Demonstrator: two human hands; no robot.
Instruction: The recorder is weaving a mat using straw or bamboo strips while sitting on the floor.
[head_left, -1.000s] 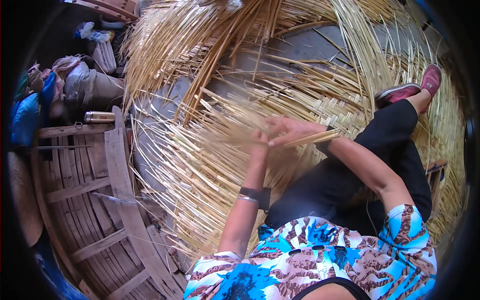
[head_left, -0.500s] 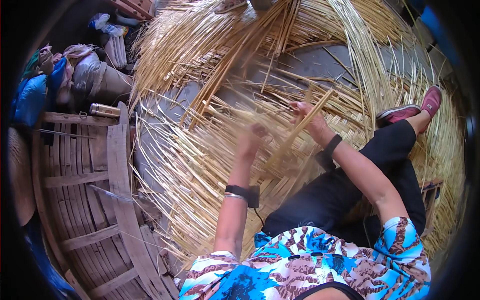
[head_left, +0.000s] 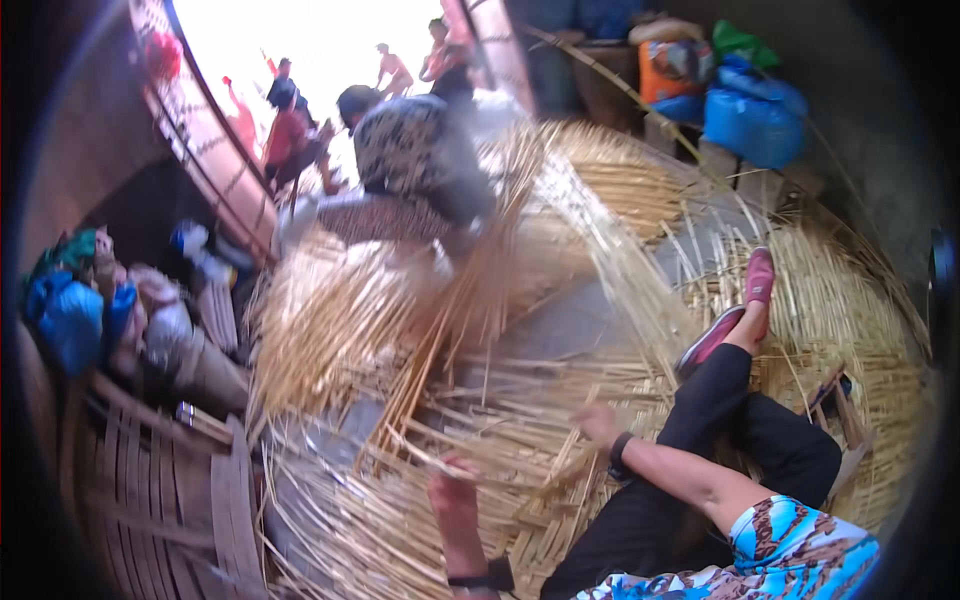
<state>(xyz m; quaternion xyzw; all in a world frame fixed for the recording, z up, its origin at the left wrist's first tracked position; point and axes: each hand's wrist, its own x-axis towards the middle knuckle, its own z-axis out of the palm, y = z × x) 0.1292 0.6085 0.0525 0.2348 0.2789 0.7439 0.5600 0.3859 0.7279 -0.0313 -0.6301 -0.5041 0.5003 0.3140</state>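
Low in the picture, my left hand (head_left: pixel 452 490) is raised over the woven reed mat (head_left: pixel 530 530), its blurred fingers curled on a pale reed strip (head_left: pixel 420 445). Farther right, my right hand (head_left: pixel 598 425) is among loose strips at the mat's upper part, near my bent leg in dark trousers; motion smears its fingers, so what it holds is unclear. Long bundles of straw-coloured strips (head_left: pixel 300 350) spread beyond both hands over the grey floor (head_left: pixel 560 320).
A co-worker in a patterned top (head_left: pixel 400 160) bends over strips ahead. Several people (head_left: pixel 285 140) are in the bright opening. Bags (head_left: pixel 70 310) and a wooden slatted frame (head_left: pixel 160 500) stand left. Blue and orange sacks (head_left: pixel 750 120) sit back right.
My view has tilted up, bringing the doorway and other people into sight and shifting my body lower in the picture. My hands are now farther apart than a second ago.
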